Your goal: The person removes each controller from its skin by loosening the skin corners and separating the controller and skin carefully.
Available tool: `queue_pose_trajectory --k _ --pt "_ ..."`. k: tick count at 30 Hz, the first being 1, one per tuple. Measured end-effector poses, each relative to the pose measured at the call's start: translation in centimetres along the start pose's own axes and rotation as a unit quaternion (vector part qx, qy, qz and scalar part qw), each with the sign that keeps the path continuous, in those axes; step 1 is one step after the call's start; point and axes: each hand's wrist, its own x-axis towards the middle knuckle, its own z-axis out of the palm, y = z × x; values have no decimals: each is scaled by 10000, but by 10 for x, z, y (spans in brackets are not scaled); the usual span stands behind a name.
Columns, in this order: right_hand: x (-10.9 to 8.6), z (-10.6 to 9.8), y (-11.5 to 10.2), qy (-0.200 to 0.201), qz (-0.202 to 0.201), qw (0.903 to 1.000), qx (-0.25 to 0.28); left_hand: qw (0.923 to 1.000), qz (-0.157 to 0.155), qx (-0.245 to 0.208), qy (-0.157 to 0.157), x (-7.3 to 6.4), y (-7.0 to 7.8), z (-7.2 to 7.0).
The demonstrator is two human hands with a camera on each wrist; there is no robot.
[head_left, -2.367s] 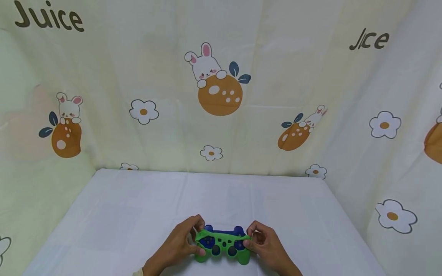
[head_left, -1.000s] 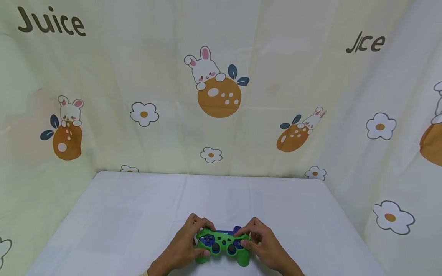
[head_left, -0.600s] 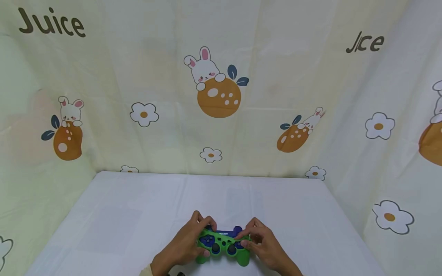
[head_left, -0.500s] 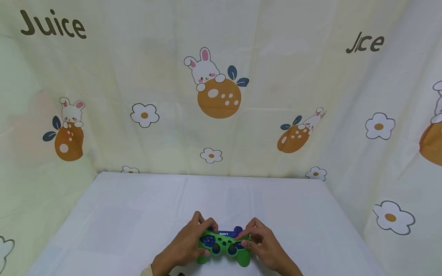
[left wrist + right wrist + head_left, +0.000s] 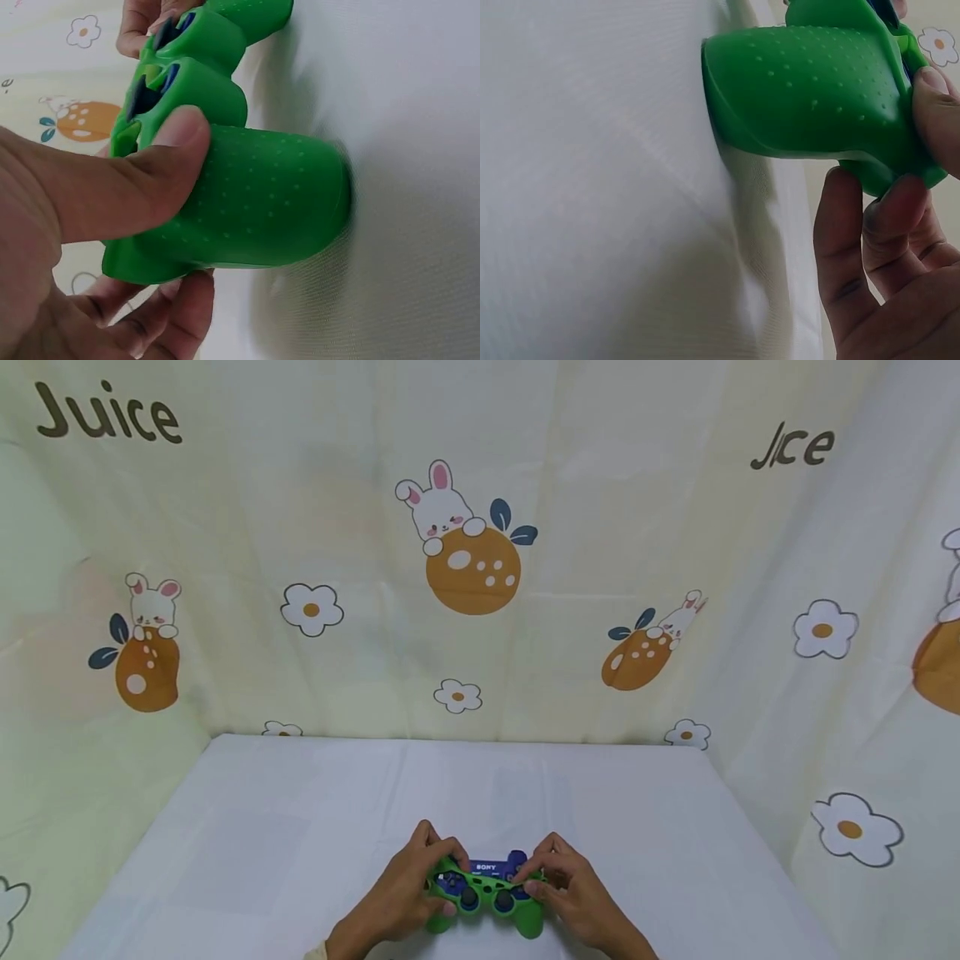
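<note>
A blue game controller [image 5: 489,867] in a green silicone cover [image 5: 528,920] is held at the near middle of the table. The cover wraps both handles and the stick area, while the blue top strip with its lettering shows bare. My left hand [image 5: 405,887] grips the left side, thumb on the cover's left handle and index finger curled over the top edge. At the right side my right hand [image 5: 573,893] pinches the cover near the face buttons with thumb and index finger. In the left wrist view the dotted cover [image 5: 262,195] has its handle end at the cloth.
A white cloth covers the table [image 5: 300,810]. Behind and on both sides hangs a pale curtain [image 5: 345,485] printed with rabbits, oranges and flowers.
My left index finger has moved right along the controller's top edge, and the right index finger now reaches over the cover's upper edge. More of the blue top strip, including its lettering, has come into view.
</note>
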Motion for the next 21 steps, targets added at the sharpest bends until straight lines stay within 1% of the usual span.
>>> queue_pose_trajectory --k 6,11,13,19,21 --pt "1 1 2 -109 -30 9998 189 9999 -112 -86 99 0 -3 1" --pt "2 0 3 -147 53 9997 176 9982 -187 -500 279 -2 -9 4" --pt "3 0 3 -127 114 9998 112 9973 -167 -631 348 -3 -12 5" --pt "0 -2 5 -72 109 9999 -1 9958 -234 -811 350 -2 -15 5" --pt "-1 -4 6 -73 208 9997 43 9949 -251 -901 370 -3 -16 5"
